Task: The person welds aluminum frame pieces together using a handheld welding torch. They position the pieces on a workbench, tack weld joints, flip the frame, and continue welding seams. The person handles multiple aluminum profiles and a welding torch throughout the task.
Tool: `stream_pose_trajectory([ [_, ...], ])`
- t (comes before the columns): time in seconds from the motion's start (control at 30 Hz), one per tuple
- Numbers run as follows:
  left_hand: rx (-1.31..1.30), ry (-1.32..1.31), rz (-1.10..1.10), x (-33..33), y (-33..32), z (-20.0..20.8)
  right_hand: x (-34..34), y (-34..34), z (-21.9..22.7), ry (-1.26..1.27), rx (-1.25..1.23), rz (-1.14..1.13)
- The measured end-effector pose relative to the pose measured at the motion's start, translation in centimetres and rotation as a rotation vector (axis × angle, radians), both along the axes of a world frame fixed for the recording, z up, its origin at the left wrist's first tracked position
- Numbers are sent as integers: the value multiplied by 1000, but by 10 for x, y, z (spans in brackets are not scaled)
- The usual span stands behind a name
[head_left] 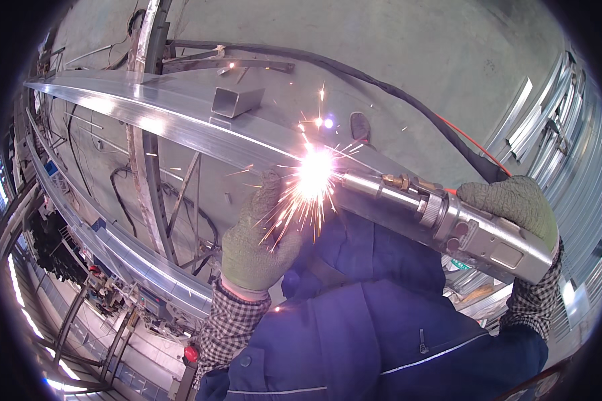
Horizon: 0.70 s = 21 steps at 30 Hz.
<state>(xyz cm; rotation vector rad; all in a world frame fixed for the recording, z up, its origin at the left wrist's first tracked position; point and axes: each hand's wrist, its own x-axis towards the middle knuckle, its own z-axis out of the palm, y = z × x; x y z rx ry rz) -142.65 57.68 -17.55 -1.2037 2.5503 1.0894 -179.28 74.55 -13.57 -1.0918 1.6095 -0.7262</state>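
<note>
A long shiny metal beam (pixel 201 137) runs from the far left to the middle, where a white-hot glare throws sparks in all directions. My right hand (pixel 515 204), in a grey-green glove, is closed around a silver handheld welding gun (pixel 475 234). The gun's nozzle points left into the glare, which hides its tip and the spot beneath it. Just left of the sparks, my gloved left hand (pixel 261 237) is closed at the beam's near edge. Glare covers part of its fingers. A short square tube (pixel 237 101) lies on the beam, left of the sparks.
A thick dark hose (pixel 381 83) curves over the floor toward the gun, with an orange line beside it. Metal profiles (pixel 568 127) are stacked at the right. An upright-looking steel support (pixel 147 167) crosses under the beam. A dark shoe (pixel 360 127) shows beyond the beam.
</note>
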Motion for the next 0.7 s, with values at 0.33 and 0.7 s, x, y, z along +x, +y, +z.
stream_pose_trajectory([
  [0.33,-9,-11,18,9,-3,-9,6,-4,-4,112,57,56],
  [0.7,-78,-17,-3,7,-1,0,6,1,-16,88,-75,-49],
])
